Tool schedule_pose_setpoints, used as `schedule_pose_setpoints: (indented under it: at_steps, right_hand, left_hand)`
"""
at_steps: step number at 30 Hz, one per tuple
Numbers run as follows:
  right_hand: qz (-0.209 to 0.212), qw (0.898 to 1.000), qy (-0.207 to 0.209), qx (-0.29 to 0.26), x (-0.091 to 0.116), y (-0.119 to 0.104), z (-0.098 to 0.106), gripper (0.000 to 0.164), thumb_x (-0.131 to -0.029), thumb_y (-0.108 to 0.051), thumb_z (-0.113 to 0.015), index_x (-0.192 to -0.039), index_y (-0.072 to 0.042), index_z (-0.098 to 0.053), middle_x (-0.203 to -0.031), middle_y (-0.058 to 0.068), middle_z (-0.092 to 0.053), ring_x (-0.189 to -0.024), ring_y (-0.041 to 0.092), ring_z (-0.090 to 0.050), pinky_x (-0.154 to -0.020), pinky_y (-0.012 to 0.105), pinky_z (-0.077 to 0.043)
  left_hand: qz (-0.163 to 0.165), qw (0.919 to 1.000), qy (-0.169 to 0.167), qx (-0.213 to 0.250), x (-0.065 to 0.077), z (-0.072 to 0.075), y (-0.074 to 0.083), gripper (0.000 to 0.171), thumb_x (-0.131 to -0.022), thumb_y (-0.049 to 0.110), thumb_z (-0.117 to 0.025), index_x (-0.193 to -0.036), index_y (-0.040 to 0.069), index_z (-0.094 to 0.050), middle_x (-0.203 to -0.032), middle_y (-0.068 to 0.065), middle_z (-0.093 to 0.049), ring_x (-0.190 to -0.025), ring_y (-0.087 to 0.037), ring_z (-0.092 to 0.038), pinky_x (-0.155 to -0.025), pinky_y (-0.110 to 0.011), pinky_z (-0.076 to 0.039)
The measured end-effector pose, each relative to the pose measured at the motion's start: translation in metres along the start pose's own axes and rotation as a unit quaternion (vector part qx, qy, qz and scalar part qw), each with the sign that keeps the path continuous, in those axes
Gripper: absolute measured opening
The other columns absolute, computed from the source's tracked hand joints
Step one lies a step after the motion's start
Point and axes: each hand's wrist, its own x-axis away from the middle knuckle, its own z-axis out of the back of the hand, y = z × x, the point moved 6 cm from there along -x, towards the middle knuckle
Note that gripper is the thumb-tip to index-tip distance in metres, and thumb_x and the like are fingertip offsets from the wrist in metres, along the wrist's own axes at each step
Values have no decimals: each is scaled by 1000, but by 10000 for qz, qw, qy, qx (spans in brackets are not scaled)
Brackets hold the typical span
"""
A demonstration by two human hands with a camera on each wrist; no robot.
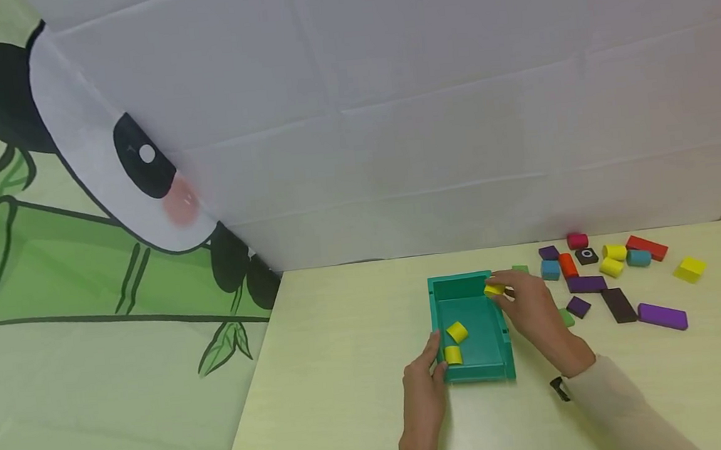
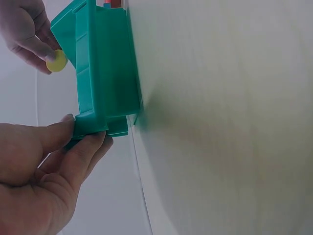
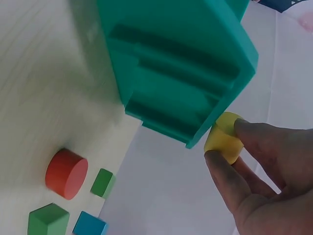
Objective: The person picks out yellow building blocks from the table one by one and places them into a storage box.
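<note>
A teal plastic bin [image 1: 482, 336] stands on the table with two yellow cylinder blocks [image 1: 456, 332] lying in its near left part. My left hand [image 1: 423, 391] grips the bin's left wall near the front corner, thumb on one side and fingers on the other, as the left wrist view shows. With thumb and fingertips my right hand [image 1: 532, 313] pinches another yellow cylinder block [image 3: 225, 139] at the far right rim of the bin. In the right wrist view that block overlaps the bin's edge.
Right of the bin lie scattered blocks: a purple bar [image 1: 662, 316], a dark brown bar [image 1: 618, 305], a red bar [image 1: 647, 247], a yellow cube [image 1: 690, 269], a blue cube [image 1: 550, 270] and several others. A white cloth backdrop [image 1: 392, 143] hangs along the table's far edge.
</note>
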Motion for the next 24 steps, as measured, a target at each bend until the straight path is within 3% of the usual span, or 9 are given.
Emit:
schedule_pose_setpoints:
  at_steps: [8,24]
  right_hand:
    - [13,9999,-107,-29,-5,-14,-9,27,-81,-4,-67,-108,-8,-64,-114,13,-60,-97,27,-56,-76,43,-54]
    - [2,9992,-245,-315,-11,-31,-38,26,-78,-5,-71,-103,-7,-66,-108,10,-63,-102,26,-54,-86,47,-49]
  left_hand:
    - [-160,9999,35,-22,-1,1,4,58,-84,0,-60,-135,20,-41,-135,3,-40,-118,-10,-37,-96,-35,-40]
    - [-77,10000,-4,-27,-1,0,2,57,-85,1,-60,-135,21,-41,-135,6,-41,-118,-8,-37,-97,-34,-39]
